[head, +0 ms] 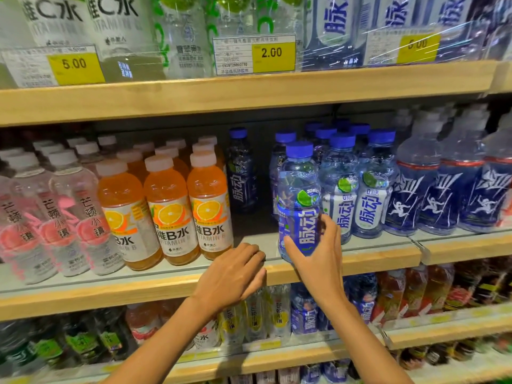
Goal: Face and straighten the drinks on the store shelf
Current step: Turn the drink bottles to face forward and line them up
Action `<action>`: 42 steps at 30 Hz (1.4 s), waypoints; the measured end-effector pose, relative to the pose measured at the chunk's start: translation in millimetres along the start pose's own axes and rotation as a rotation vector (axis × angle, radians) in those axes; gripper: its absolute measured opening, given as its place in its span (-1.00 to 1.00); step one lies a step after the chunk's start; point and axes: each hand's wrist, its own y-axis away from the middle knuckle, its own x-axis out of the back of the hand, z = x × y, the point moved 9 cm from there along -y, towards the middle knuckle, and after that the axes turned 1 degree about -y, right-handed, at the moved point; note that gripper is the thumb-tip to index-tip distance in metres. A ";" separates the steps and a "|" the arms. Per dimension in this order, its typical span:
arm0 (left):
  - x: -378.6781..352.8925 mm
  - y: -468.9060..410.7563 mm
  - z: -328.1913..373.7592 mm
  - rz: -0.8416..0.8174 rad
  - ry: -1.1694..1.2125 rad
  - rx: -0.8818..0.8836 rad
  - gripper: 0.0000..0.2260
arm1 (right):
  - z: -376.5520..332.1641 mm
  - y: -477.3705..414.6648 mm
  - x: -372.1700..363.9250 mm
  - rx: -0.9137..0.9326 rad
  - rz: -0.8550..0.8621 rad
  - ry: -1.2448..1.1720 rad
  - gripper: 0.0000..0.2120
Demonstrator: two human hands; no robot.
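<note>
A clear bottle with a blue cap and blue label [300, 189] stands upright at the front edge of the middle shelf [374, 252]. My right hand [321, 256] grips its lower part, thumb on the left side and fingers round the right. My left hand [235, 273] rests on the shelf's front lip just left of it, fingers loosely curled over the edge and holding nothing. A dark blue bottle [241, 170] stands alone further back in the gap. More blue-capped bottles [368, 184] stand in rows to the right.
Orange drink bottles [163, 209] and pink-labelled clear bottles [55, 214] fill the shelf's left. Dark blue sports bottles [448, 184] stand at the right. The upper shelf carries yellow price tags [273, 55]. Lower shelves hold several more drinks [277, 311].
</note>
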 end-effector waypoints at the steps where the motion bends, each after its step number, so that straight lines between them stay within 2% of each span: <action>1: 0.1 0.2 -0.2 -0.002 0.004 0.003 -0.71 | -1.2 3.6 5.5 0.028 0.041 0.022 -0.35; 6: 1.5 -0.9 0.8 0.000 0.003 0.005 -0.71 | -4.0 0.9 0.5 0.041 0.058 0.072 -0.46; 14: 2.1 0.0 0.2 -0.003 0.003 0.020 -0.70 | 2.5 -11.0 -17.7 -0.041 0.102 0.086 -0.49; 19: 3.0 0.6 0.3 0.004 -0.001 0.024 -0.70 | -1.0 -16.1 -24.5 -0.074 0.142 0.238 -0.44; 25: 3.3 1.1 0.5 0.016 -0.017 0.022 -0.70 | -1.0 -35.1 -38.0 -0.123 0.096 0.389 -0.65; 33: 13.5 12.9 0.7 0.059 0.005 0.012 -0.74 | 5.3 -46.6 -43.8 -0.153 0.041 0.461 -0.68; 36: 20.5 34.3 -2.0 0.130 -0.066 -0.012 -0.78 | 2.1 -39.4 -40.5 -0.107 0.023 0.412 -0.70; 40: 25.7 60.8 -15.0 0.199 -0.221 -0.058 -0.74 | -14.0 -9.7 -34.2 0.075 0.041 0.337 -0.62; 42: 22.8 65.8 -22.0 0.183 -0.271 -0.077 -0.67 | -20.6 -3.6 -44.7 0.137 -0.060 0.227 -0.66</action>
